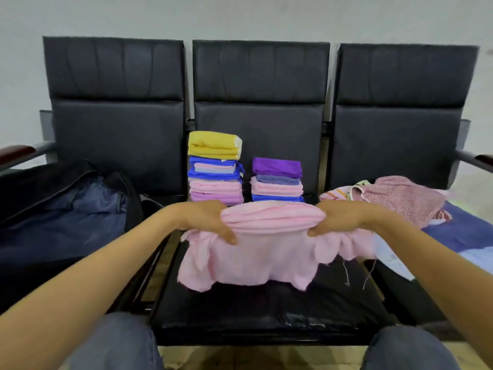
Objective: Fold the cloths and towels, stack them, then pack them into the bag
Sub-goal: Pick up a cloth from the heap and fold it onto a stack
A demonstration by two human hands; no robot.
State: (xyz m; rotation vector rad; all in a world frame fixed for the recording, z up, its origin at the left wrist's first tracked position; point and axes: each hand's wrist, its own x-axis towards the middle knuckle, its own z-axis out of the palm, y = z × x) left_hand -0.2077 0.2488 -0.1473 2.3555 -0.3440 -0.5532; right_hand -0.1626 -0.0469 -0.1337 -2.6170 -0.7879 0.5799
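Two hands, left hand (210, 220) and right hand (338, 218), grip one pink cloth (266, 244) before two stacks (216, 168).

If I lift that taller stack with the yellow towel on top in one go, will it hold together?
The tall stack of folded cloths is narrow for its height, so a push high up may tip it. Its soft layers sit unevenly, with the thick yellow towel on top, so they would likely slide unless squeezed top and bottom.
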